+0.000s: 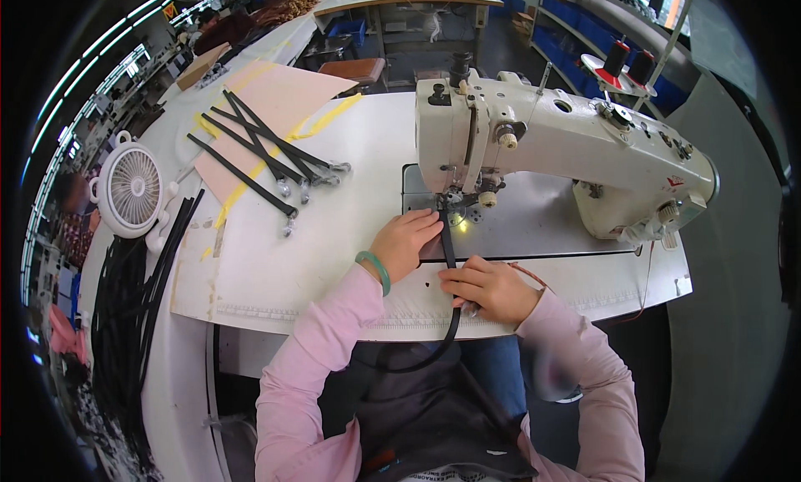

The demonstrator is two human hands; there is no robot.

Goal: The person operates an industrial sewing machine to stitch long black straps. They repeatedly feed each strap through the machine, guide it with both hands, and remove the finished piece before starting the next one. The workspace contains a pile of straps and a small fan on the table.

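A narrow black strap (449, 250) runs from under the presser foot of a white sewing machine (534, 131) toward me. It passes over the table's front edge and curves down to my lap. My left hand (405, 244) lies flat on the metal bed, left of the strap, with its stretched fingertips close to the needle area and touching the strap's edge. Lower on the strap, my right hand (494, 290) pinches it between thumb and fingers. Something small and shiny shows under that hand, too hidden to name. A green bangle (375, 272) circles my left wrist.
Several finished-looking black straps with clear-wrapped ends (259, 148) lie on pink card (284, 90) at the left. Beyond them stands a white fan (132, 188); long black strips (125, 307) hang beside it. Thread cones (617, 58) stand behind the machine.
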